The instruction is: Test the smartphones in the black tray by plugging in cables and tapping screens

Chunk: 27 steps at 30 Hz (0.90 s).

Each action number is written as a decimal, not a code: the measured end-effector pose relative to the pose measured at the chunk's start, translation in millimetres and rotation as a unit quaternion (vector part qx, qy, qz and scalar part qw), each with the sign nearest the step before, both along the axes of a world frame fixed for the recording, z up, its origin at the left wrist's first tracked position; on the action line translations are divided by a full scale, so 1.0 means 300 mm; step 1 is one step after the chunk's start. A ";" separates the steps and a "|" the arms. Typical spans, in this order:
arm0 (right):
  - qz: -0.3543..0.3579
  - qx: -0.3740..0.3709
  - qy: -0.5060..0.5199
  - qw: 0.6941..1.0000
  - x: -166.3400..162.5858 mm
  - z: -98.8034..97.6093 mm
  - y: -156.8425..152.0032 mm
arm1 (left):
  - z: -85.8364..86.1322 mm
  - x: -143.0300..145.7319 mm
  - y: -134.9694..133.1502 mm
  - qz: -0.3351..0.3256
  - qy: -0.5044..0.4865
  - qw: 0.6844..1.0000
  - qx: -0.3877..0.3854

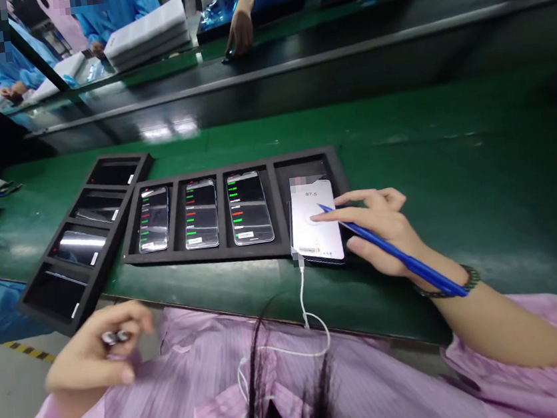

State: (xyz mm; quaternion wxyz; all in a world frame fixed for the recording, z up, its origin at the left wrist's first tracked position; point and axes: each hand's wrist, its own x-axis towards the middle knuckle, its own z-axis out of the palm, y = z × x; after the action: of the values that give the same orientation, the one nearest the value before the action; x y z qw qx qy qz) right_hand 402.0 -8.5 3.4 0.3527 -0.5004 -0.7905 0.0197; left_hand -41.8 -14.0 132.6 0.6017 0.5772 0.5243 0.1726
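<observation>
A smartphone (pixel 315 231) with a lit white screen reading "87.5" lies tilted over the right-hand compartment of a black foam tray (pixel 203 257). My right hand (pixel 386 230) holds a blue pen (pixel 388 249) slanted across the palm, while its index fingertip rests on that screen. From the phone's near end a white cord (pixel 303 300) runs down over my lap. Three more smartphones, with coloured text lines on black screens, sit in the tray's other compartments, one of them a phone (pixel 249 207). Off the table edge, my left hand (pixel 101 353) curls around small shiny rounded pieces (pixel 115 337), their kind unclear.
A second black tray (pixel 82 248) with dark-screened phones stands at an angle on the left, touching the first. Beyond the green table (pixel 427 152) runs a dark conveyor-like channel (pixel 343 71). Co-workers in blue sleeves work behind it; one hand (pixel 240 29) reaches down there.
</observation>
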 end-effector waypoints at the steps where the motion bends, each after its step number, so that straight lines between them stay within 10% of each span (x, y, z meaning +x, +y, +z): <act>1: 0.026 0.008 -0.008 1.000 -0.017 0.000 -0.004 | -0.023 0.057 0.017 -0.077 -0.036 0.995 -0.054; 11: 0.045 0.062 -0.019 0.997 0.010 0.069 -0.032 | -0.256 0.606 0.083 -0.247 0.136 0.946 0.160; 27: 0.117 0.079 -0.023 0.990 0.010 0.099 -0.071 | -0.221 0.740 0.045 -0.324 0.363 0.847 0.214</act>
State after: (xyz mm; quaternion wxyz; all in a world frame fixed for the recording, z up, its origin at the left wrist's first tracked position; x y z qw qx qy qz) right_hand 405.1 -29.7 33.0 0.3681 -0.3753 -0.8506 -0.0127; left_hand 180.2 -0.6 66.2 0.2515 0.8503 0.4384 -0.1463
